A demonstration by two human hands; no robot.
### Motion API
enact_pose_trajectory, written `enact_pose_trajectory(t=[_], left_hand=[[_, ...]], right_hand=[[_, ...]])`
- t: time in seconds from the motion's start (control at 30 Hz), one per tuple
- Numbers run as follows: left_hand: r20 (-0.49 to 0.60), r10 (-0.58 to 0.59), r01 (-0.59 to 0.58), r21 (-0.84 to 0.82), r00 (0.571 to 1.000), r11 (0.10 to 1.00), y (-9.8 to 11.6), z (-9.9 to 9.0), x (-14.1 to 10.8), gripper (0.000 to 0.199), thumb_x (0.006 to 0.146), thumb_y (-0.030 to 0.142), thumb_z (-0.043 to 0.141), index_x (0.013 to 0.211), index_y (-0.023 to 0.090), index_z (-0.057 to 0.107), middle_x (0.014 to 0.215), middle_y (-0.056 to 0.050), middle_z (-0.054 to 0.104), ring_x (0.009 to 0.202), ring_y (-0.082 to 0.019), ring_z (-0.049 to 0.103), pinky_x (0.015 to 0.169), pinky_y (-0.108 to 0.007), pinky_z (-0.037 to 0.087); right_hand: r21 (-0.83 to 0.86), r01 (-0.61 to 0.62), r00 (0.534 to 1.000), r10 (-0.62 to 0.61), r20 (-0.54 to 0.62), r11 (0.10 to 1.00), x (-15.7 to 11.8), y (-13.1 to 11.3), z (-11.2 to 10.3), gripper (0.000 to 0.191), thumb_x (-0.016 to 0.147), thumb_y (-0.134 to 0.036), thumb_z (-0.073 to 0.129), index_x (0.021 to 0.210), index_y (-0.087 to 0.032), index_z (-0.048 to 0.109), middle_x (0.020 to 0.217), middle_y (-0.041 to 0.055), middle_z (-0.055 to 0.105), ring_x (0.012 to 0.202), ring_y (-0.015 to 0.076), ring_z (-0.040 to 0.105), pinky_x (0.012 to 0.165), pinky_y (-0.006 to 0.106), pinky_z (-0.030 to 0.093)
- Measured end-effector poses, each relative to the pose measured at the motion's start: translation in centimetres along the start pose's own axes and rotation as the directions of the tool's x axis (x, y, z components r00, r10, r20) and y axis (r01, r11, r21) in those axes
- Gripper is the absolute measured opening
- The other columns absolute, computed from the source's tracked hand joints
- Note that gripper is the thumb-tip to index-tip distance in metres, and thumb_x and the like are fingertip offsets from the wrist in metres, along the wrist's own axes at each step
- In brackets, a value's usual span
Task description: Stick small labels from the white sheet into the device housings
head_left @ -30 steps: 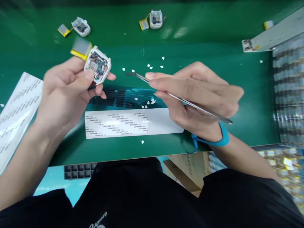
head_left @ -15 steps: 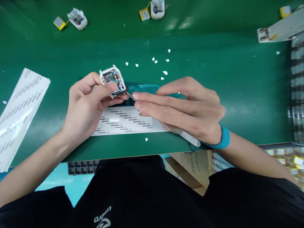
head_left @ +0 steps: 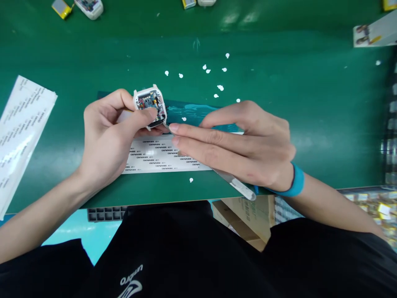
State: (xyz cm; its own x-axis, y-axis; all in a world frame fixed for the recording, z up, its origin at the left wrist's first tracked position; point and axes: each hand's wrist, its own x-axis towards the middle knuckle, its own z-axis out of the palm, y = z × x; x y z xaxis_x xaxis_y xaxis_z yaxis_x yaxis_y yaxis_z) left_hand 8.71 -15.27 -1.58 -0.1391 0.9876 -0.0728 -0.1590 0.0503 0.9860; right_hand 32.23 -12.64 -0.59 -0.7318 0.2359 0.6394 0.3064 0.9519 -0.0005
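My left hand (head_left: 108, 132) is closed around a white smartwatch case (head_left: 163, 102), its thumb lying over the exposed circuit board (head_left: 148, 101). The case is tilted, with its open side facing me. In my right hand (head_left: 248, 142) are metal tweezers (head_left: 238, 187), pinched between thumb and fingers. Their tip meets the lower right edge of the case; whether it grips anything there is too small to tell. Beneath the hands lies a white printed backing sheet (head_left: 161, 155), and behind it a strip of blue film (head_left: 192, 114).
Several small white stickers (head_left: 220, 87) are scattered over the green table (head_left: 294, 82). Another printed sheet (head_left: 25, 128) lies at the left. Along the far edge are a second watch case (head_left: 91, 8) and a yellow-edged battery (head_left: 61, 8). A cardboard box (head_left: 254, 219) stands below the table edge.
The view has shifted slightly, so the far items sit higher. The watch case is turned a little more upright, and the tweezers' tip remains at its lower right edge.
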Motion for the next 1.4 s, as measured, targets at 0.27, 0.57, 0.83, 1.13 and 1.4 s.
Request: enact_pose_trajectory(t=[0.27, 0.57, 0.83, 1.13, 1.4], left_hand=[[-0.019, -0.005, 0.005, 0.020, 1.000, 1.000, 0.1, 0.2, -0.2, 0.022, 0.077, 0.006, 0.079, 0.065, 0.016, 0.063, 0.071, 0.001, 0.071, 0.060, -0.014, 0.073, 0.061, -0.031, 0.074], [-0.002, -0.015, 0.015, 0.023, 1.000, 1.000, 0.2, -0.2, -0.2, 0.025, 0.082, 0.000, 0.081, 0.067, 0.015, 0.067, 0.071, 0.003, 0.072, 0.061, -0.013, 0.076, 0.060, -0.024, 0.073], [-0.003, 0.108, -0.108, 0.017, 0.994, 0.994, 0.2, 0.3, -0.6, 0.021, 0.084, -0.005, 0.084, 0.098, 0.011, 0.080, 0.083, 0.001, 0.083, 0.060, -0.015, 0.080, 0.057, -0.024, 0.074], [0.036, 0.110, -0.112, 0.050, 0.993, 0.992, 0.4, 0.0, -0.7, 0.021, 0.086, -0.002, 0.086, 0.101, 0.011, 0.077, 0.086, 0.002, 0.082, 0.064, -0.016, 0.081, 0.057, -0.022, 0.072], [0.012, 0.096, -0.096, 0.033, 0.995, 0.995, 0.5, 0.3, -0.9, 0.018, 0.088, -0.001, 0.081, 0.099, 0.014, 0.080, 0.087, 0.001, 0.083, 0.062, -0.014, 0.080, 0.060, -0.021, 0.072]], right_hand=[[-0.093, 0.032, 0.998, -0.037, -0.054, 0.995, 0.4, 0.1, 0.5, 0.014, 0.107, -0.021, 0.072, 0.109, -0.029, 0.083, 0.119, -0.0090, 0.081, 0.087, 0.0149, 0.081, 0.058, 0.030, 0.058], [0.145, -0.215, 0.974, 0.201, 0.103, 0.966, 0.3, -0.1, 0.4, 0.013, 0.108, -0.027, 0.072, 0.110, -0.038, 0.080, 0.118, -0.0106, 0.083, 0.093, 0.0164, 0.081, 0.060, 0.032, 0.057], [0.184, -0.152, 0.988, 0.150, 0.026, 0.971, -0.5, -0.6, 0.4, 0.024, 0.107, -0.017, 0.072, 0.130, -0.014, 0.071, 0.131, 0.0078, 0.079, 0.078, 0.0123, 0.076, 0.061, 0.031, 0.059], [0.289, -0.200, 0.963, 0.242, -0.119, 0.936, -0.2, -0.3, 1.4, 0.012, 0.105, -0.019, 0.075, 0.116, -0.019, 0.079, 0.112, 0.0027, 0.085, 0.075, 0.0133, 0.081, 0.059, 0.024, 0.059], [0.351, -0.326, 0.939, 0.342, 0.018, 0.877, -0.2, -0.7, 0.5, 0.019, 0.109, -0.021, 0.069, 0.125, -0.023, 0.078, 0.113, 0.0007, 0.085, 0.086, 0.0148, 0.083, 0.076, 0.027, 0.067]])
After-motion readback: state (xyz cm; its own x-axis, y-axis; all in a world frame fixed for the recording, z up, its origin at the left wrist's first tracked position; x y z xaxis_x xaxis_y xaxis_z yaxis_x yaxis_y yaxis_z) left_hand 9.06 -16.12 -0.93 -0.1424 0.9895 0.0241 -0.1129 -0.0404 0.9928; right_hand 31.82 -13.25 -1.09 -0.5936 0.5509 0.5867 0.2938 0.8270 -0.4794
